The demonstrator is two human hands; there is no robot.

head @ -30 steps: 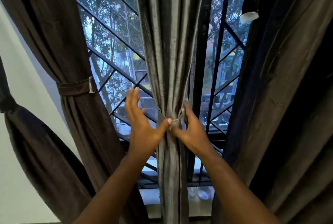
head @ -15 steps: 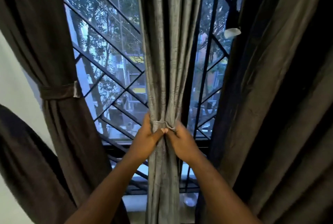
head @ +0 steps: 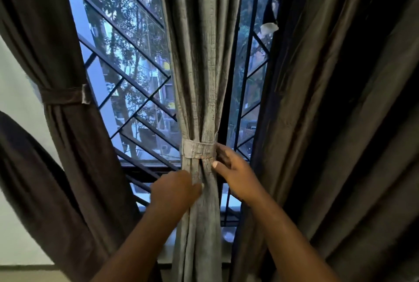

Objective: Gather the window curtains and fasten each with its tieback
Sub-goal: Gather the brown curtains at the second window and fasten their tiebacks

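Left hand (head: 175, 191) grips the gathered grey curtain (head: 201, 77) just below its tieback (head: 199, 150).
Right hand (head: 237, 177) touches the tieback's right end, thumb in front, fingers behind; whether it pinches, I cannot tell. Left of them, a brown curtain (head: 68, 145) hangs tied before the window grille (head: 136, 91).

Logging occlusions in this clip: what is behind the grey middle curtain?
Behind the grey curtain, a dark upright window post shows along its right edge, with the diagonal grille and glass to either side. Whatever of the grille lies directly behind the fabric is covered.
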